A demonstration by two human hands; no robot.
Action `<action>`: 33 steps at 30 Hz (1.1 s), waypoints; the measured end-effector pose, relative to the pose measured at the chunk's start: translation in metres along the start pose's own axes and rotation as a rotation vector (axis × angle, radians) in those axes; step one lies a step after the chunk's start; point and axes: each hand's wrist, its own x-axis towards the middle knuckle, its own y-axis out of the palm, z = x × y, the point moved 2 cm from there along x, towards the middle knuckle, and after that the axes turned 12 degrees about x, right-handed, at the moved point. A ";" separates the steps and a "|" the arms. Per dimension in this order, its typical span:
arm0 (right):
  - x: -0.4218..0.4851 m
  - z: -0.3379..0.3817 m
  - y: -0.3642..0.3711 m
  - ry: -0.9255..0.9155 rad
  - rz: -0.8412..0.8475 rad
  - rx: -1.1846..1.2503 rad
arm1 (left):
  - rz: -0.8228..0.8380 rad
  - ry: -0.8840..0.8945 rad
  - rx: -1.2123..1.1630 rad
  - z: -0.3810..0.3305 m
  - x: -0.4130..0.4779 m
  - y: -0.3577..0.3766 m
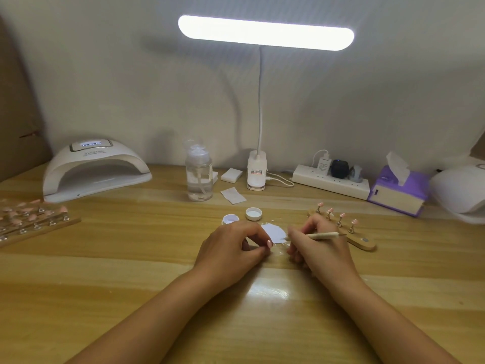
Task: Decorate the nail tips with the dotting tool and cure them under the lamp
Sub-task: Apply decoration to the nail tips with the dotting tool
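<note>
Nail tips stood on their holder right of centre, behind the right grip, which pinched the dotting tool. The left grip curled by the white paper, hold unclear. A wrist braced on the surface looked wisest.

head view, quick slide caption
Right hand holds a dotting tool by a white paper scrap; left hand beside it, nail-tip stand behind.

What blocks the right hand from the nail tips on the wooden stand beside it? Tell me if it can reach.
Probably yes. The right hand, its grip on the dotting tool, lies just in front of the wooden stand, and nothing sits between it and the nail tips.
</note>
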 end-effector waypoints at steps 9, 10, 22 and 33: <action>-0.010 0.010 0.008 0.078 0.081 0.384 | 0.002 0.005 -0.012 0.000 0.000 0.000; -0.011 0.010 0.009 0.076 0.085 0.378 | 0.000 0.009 -0.012 0.000 0.000 0.000; -0.011 0.008 0.011 0.079 0.128 0.299 | -0.007 0.013 -0.004 0.001 -0.001 0.000; -0.011 0.008 0.012 0.066 0.145 0.278 | -0.013 0.027 0.010 -0.001 -0.001 -0.001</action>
